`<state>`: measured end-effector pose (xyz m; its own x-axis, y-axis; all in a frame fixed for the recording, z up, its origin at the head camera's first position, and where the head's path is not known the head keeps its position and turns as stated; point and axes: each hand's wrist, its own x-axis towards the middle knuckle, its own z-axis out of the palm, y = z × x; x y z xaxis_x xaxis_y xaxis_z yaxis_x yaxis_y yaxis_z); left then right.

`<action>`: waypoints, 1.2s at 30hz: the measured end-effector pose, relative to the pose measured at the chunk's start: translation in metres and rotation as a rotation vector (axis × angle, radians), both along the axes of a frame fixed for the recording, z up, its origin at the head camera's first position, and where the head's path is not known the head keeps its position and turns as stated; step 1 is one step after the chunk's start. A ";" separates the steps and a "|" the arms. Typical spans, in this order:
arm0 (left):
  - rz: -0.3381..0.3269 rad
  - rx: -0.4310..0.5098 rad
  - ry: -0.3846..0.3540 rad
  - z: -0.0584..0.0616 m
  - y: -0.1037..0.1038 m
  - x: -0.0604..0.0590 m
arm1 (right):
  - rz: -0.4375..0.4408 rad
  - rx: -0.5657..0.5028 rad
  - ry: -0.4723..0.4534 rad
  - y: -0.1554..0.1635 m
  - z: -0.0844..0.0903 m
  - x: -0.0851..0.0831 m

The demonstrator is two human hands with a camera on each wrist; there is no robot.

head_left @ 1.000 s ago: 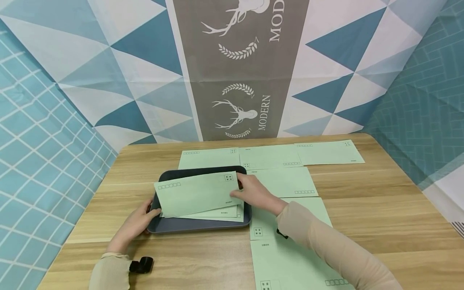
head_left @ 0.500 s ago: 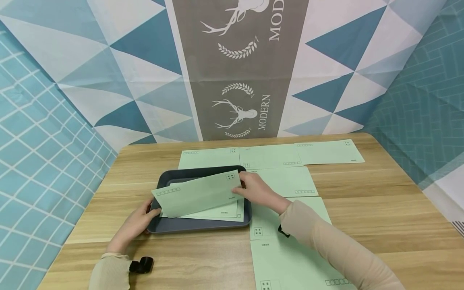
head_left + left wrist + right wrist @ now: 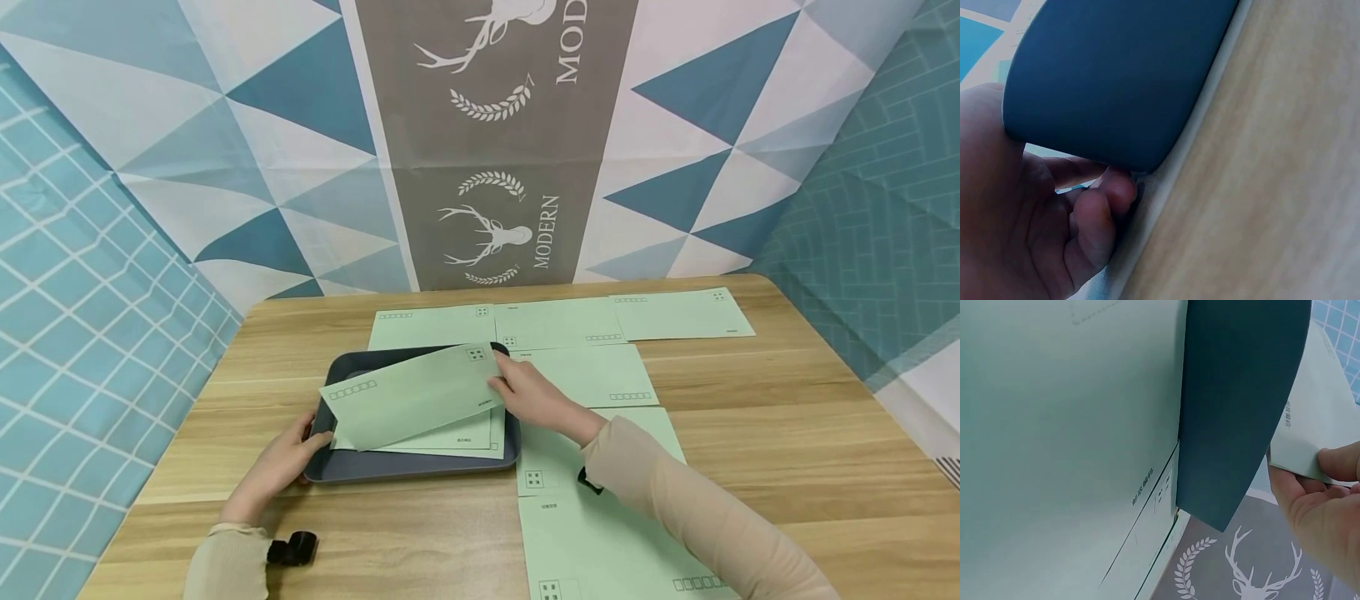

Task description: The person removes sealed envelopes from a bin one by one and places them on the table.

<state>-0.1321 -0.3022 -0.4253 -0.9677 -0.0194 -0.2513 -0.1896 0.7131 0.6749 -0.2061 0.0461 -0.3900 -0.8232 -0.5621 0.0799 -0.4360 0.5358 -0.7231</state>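
Right hand [image 3: 528, 396] pinches the right end of a green envelope [image 3: 412, 396], held tilted over the dark tray [image 3: 420, 467], low left corner near the tray's left rim, likely angled to slide in flat. Left hand [image 3: 281, 462] grips the tray's left edge, fingers [image 3: 1094, 228] curled beneath it, probably steadying it on the tabletop [image 3: 750, 417]. Another envelope lies in the tray; spare envelopes [image 3: 585, 375] lie just beside it, within easy reach.
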 end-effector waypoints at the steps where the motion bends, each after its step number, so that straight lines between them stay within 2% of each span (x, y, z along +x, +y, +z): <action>1: 0.000 0.002 0.002 0.000 0.000 0.000 | 0.002 -0.003 0.001 0.000 0.000 0.000; 14: 0.003 0.012 -0.006 -0.002 0.000 -0.003 | -0.070 -0.211 0.000 0.007 0.005 0.005; 19: 0.003 0.017 -0.007 -0.002 -0.001 -0.003 | -0.079 -0.277 0.016 0.010 0.022 0.015; 24: 0.004 0.029 -0.014 -0.002 0.000 -0.002 | -0.092 -0.311 0.045 0.015 0.039 0.025; 36: 0.004 0.036 -0.009 -0.002 -0.001 -0.001 | -0.174 -0.359 0.077 0.027 0.042 0.021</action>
